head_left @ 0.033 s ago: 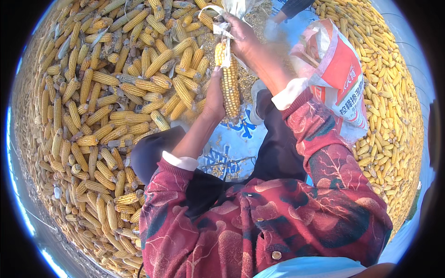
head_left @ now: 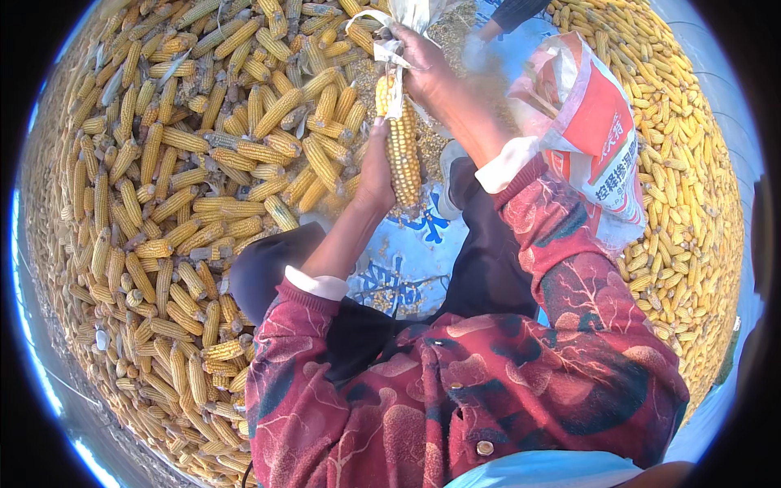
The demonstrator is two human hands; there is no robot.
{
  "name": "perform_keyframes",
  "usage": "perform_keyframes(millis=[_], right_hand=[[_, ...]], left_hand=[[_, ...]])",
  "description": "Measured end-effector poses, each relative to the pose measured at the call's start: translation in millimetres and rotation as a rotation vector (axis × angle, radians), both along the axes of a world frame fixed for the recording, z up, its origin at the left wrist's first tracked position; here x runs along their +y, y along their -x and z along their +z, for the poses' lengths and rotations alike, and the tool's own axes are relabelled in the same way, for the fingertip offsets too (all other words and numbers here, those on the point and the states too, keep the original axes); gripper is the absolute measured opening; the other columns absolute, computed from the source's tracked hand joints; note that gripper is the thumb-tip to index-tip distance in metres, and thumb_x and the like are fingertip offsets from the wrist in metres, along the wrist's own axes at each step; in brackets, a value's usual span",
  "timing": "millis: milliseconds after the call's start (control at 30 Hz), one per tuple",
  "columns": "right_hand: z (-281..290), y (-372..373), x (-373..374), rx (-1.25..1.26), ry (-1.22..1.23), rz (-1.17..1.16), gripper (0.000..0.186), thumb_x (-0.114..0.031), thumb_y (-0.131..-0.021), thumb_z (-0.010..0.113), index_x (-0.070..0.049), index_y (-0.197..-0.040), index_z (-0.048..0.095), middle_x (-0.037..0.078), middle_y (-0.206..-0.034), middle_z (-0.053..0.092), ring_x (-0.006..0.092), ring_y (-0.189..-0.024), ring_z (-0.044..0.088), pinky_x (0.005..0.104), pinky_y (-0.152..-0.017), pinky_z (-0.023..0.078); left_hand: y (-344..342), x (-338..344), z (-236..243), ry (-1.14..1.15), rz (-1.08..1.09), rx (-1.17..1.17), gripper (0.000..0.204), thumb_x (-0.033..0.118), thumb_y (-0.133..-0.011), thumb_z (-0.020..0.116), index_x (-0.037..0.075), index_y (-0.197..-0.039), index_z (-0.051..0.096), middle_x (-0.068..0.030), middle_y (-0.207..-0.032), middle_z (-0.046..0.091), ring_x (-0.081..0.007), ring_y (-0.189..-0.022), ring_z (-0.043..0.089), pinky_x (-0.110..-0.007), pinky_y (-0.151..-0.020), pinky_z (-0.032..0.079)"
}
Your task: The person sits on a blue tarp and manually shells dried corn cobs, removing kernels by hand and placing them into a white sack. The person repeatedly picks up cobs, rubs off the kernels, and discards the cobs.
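My left hand [head_left: 376, 169] is wrapped along the left side of a yellow corn cob [head_left: 404, 159], its thumb near the cob's upper part. The cob hangs nearly upright between my knees. Pale dry husk [head_left: 415, 15] is bunched at the cob's top, and my right hand [head_left: 423, 69] is closed around it. A strip of husk still runs down over the upper kernels. Parts of my right fingers are hidden behind the husk.
Bare cobs [head_left: 244, 150] lie heaped on my left, and another cob pile [head_left: 683, 179] rises on my right. A red and white sack [head_left: 598, 114] stands by my right forearm. Loose kernels lie on a pale printed sheet [head_left: 407, 252]. Another person's hand [head_left: 490, 31] shows at the top.
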State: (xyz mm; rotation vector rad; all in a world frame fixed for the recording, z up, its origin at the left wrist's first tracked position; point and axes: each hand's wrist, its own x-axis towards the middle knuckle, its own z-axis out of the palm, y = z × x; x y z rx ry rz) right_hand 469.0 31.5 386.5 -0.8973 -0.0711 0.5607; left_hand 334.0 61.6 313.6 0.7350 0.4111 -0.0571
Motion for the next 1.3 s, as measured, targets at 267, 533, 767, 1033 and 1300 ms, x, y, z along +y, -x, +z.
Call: perform_keyframes(millis=[267, 533, 767, 1033, 1300], right_hand=[[-1.0, -8.2, -5.6, 0.042, -0.033, 0.018, 0.022, -0.02, -0.091, 0.049, 0.002, -0.098, 0.051, 0.012, -0.094, 0.051, 0.0195, -0.078, 0.054, 0.0328, -0.067, 0.051], [22.4, 3.7, -31.8, -0.213, 0.231, 0.055, 0.021, -0.025, -0.087, 0.057, -0.004, -0.086, 0.055, 0.008, -0.075, 0.056, 0.0177, -0.061, 0.058, 0.0315, -0.052, 0.051], [-21.9, -26.8, -9.4, -0.212, 0.058, -0.014, 0.022, -0.025, -0.088, 0.054, -0.003, -0.093, 0.057, 0.007, -0.077, 0.059, 0.015, -0.067, 0.058, 0.0304, -0.059, 0.05], [-42.1, -50.7, -3.6, -0.048, -0.076, 0.075, 0.021, -0.025, -0.089, 0.052, -0.005, -0.09, 0.058, 0.004, -0.073, 0.059, 0.0146, -0.06, 0.057, 0.0278, -0.052, 0.047], [-31.4, -69.1, -43.5, -0.103, 0.142, 0.001, 0.021, -0.025, -0.087, 0.054, -0.006, -0.094, 0.06, 0.004, -0.074, 0.062, 0.014, -0.057, 0.058, 0.0259, -0.048, 0.047]], left_hand=[[4.3, -5.8, 4.7, 0.288, -0.12, -0.115, 0.059, 0.061, -0.089, 0.026, 0.007, -0.095, 0.05, -0.0082, -0.068, 0.052, -0.0206, -0.053, 0.052, -0.034, -0.047, 0.046], [3.0, 24.6, 17.7, -0.31, -0.234, -0.084, 0.048, 0.045, -0.091, 0.038, 0.001, -0.102, 0.052, -0.0085, -0.075, 0.058, -0.0154, -0.065, 0.057, -0.029, -0.058, 0.049], [2.6, -10.6, -5.6, -0.373, 0.14, -0.19, 0.04, 0.036, -0.086, 0.055, 0.0, -0.104, 0.054, -0.0045, -0.077, 0.057, -0.0085, -0.067, 0.053, -0.025, -0.06, 0.044], [13.9, -30.1, 27.5, 0.409, -0.313, -0.094, 0.052, 0.059, -0.086, 0.042, 0.008, -0.093, 0.051, -0.0086, -0.068, 0.055, -0.0204, -0.051, 0.054, -0.032, -0.045, 0.047], [17.7, 49.5, -97.1, -0.382, -0.011, 0.204, 0.042, 0.038, -0.087, 0.05, -0.001, -0.103, 0.05, -0.0077, -0.076, 0.058, -0.0157, -0.061, 0.058, -0.03, -0.053, 0.049]])
